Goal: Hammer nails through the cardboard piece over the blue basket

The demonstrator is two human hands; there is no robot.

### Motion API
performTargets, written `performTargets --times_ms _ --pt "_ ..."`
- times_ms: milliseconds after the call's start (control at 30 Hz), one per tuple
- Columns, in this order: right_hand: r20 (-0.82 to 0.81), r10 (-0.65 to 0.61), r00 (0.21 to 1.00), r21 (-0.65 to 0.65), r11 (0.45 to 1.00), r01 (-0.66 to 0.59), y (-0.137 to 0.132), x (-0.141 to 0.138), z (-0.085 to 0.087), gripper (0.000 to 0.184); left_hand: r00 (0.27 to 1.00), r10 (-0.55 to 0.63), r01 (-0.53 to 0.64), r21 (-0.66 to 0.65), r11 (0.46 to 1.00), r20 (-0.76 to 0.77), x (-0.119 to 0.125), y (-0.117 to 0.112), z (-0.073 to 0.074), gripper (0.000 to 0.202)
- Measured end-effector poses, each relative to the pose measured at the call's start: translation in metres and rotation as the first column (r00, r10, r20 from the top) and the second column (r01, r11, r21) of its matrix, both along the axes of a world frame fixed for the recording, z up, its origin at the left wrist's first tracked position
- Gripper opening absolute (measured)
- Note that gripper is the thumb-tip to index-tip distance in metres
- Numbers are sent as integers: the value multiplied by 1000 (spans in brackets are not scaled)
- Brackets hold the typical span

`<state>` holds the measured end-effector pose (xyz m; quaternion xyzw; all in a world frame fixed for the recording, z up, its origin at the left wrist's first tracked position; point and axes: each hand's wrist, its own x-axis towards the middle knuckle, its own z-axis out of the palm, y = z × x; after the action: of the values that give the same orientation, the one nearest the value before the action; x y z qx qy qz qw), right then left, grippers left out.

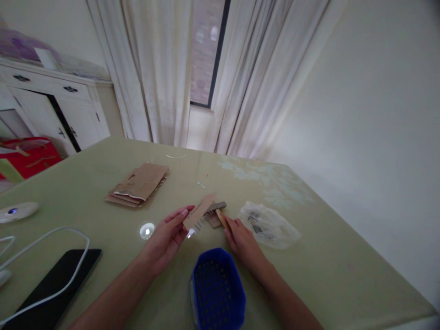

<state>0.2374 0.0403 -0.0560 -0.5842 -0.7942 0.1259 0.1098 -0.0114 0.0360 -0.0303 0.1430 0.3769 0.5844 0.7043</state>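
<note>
My left hand [168,238] pinches a strip of brown cardboard [199,211] between thumb and fingers, tilted above the table. A row of thin dark nails [199,224] shows along the strip's lower edge. In my right hand [242,238] is the wooden handle of a small hammer [222,219]; its greyish head lies just beyond the strip, close to it. Under the hammer, a further bit of brown cardboard [213,221] is partly hidden. Right of my right hand, a clear plastic bag [271,227] holds small dark pieces, too small to make out.
A blue basket [218,288] with a perforated bottom stands between my forearms. Stacked cardboard pieces [139,183] lie at the back left. A black tablet [58,288], a white cable [77,270] and a white device [19,212] occupy the left side. Curtains [158,73] hang beyond the table.
</note>
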Motion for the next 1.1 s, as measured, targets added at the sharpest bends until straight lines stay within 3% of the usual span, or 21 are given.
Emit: performTargets --times_ms 300,400,533,700,900,1100 --pt "-8 -21 1000 -23 1000 21 39 -21 5 42 981 161 -160 -19 987 109 -7 9 1 24" --pt "12 24 1000 -54 998 -24 58 -14 7 39 977 176 -173 -32 984 124 -9 12 1 25" --pt "29 32 999 -29 999 -31 74 9 13 18 972 183 -180 -31 983 146 -10 14 2 29" --pt "14 -54 998 41 998 53 66 25 16 22 973 172 -169 -28 985 157 -8 12 2 30" --pt "0 -40 999 -3 999 40 50 25 7 18 978 153 -150 -30 988 141 -6 10 -1 27" --pt "-6 -105 994 1 994 105 64 15 3 22 981 147 -147 -15 989 125 -6 10 2 29"
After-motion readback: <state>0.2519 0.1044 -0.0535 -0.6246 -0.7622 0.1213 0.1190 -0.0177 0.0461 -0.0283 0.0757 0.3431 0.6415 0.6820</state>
